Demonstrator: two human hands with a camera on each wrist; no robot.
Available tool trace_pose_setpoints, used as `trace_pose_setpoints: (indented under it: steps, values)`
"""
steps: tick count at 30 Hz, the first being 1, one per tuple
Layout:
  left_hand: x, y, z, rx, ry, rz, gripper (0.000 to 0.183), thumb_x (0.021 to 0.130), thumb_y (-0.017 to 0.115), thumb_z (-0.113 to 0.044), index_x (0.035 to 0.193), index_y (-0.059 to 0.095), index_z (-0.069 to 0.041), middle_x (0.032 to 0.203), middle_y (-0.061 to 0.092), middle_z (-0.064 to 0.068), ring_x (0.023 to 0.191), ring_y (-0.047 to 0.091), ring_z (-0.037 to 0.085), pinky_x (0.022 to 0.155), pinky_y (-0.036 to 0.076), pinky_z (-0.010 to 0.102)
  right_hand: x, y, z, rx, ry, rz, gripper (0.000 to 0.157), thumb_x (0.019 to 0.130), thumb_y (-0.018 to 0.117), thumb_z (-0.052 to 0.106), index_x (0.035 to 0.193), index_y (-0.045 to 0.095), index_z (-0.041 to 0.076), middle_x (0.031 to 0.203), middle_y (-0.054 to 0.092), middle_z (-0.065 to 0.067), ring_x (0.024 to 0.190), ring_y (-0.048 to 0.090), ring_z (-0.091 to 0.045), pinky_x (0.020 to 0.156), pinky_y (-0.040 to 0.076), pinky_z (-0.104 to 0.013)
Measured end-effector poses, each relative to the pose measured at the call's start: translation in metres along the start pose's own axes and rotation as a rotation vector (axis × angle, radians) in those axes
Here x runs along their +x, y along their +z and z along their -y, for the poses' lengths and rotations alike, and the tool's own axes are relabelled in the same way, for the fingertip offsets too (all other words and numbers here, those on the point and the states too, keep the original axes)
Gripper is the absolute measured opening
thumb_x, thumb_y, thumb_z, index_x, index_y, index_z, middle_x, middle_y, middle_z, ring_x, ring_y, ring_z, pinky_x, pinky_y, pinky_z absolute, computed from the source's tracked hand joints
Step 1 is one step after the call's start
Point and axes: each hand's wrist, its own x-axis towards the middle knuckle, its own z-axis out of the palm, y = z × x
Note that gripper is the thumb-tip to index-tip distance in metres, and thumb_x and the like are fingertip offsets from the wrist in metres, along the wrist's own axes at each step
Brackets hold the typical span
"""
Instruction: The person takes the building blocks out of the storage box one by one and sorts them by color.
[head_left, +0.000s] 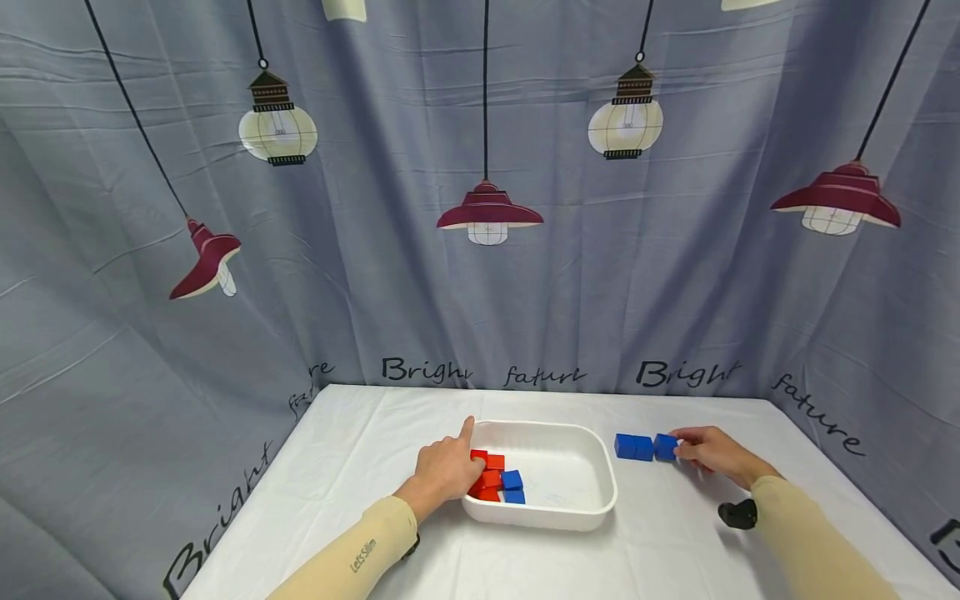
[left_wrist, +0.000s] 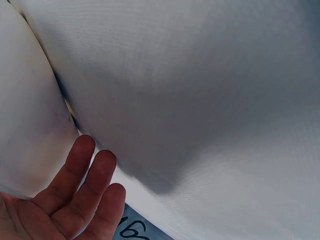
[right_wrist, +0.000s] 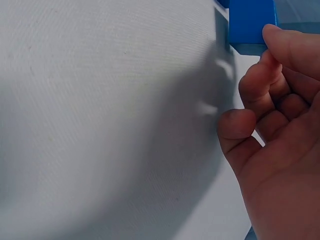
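My right hand (head_left: 712,452) pinches a blue cube (head_left: 664,447) between thumb and fingers. In the right wrist view the thumb tip presses the near side of that blue cube (right_wrist: 250,22). Two more blue cubes (head_left: 633,447) sit side by side just left of it on the table. My left hand (head_left: 447,468) holds the left side of a white plastic tray (head_left: 558,518), thumb over the rim and index finger stretched along it. The left wrist view shows the other fingers (left_wrist: 102,170) against the tray's outer wall. Several red cubes (head_left: 491,479) and two blue cubes (head_left: 512,481) lie in the tray's left end.
A white cloth (head_left: 360,442) covers the table. Behind it hangs a grey-blue curtain (head_left: 420,292) printed with lamps and lettering. A dark wrist device (head_left: 738,514) is worn at the right sleeve (head_left: 810,533).
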Motion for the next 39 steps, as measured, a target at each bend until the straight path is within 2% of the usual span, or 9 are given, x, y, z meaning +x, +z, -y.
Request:
trace_pose_setpoints:
  steps: [14, 33, 39]
  values:
    - [-0.001, -0.001, 0.001, -0.005, 0.007, -0.004, 0.074, 0.091, 0.057, -0.038, 0.157, 0.033, -0.013, 0.088, 0.068, 0.010, 0.071, 0.058, 0.024, 0.071, 0.051, 0.042, -0.001, 0.009, 0.001, -0.008, 0.003, -0.006, 0.049, 0.096, 0.062, 0.013, 0.139, 0.050, -0.008, 0.080, 0.052, -0.006, 0.070, 0.051, -0.021, 0.058, 0.039, -0.030]
    - [0.001, 0.001, 0.001, -0.010, -0.002, -0.003, 0.074, 0.092, 0.057, -0.038, 0.157, 0.033, -0.013, 0.097, 0.070, 0.012, 0.075, 0.060, 0.025, 0.076, 0.052, 0.045, -0.002, 0.012, 0.001, 0.001, 0.010, -0.015, 0.048, 0.097, 0.061, 0.014, 0.140, 0.050, -0.006, 0.083, 0.053, -0.007, 0.073, 0.051, -0.022, 0.061, 0.040, -0.030]
    - [0.000, 0.000, -0.001, -0.016, -0.007, -0.003, 0.074, 0.092, 0.058, -0.038, 0.157, 0.033, -0.013, 0.100, 0.071, 0.013, 0.077, 0.061, 0.026, 0.077, 0.052, 0.045, -0.004, 0.011, 0.003, -0.004, 0.025, -0.023, 0.052, 0.095, 0.065, 0.017, 0.140, 0.051, -0.005, 0.084, 0.056, -0.008, 0.076, 0.052, -0.023, 0.065, 0.041, -0.032]
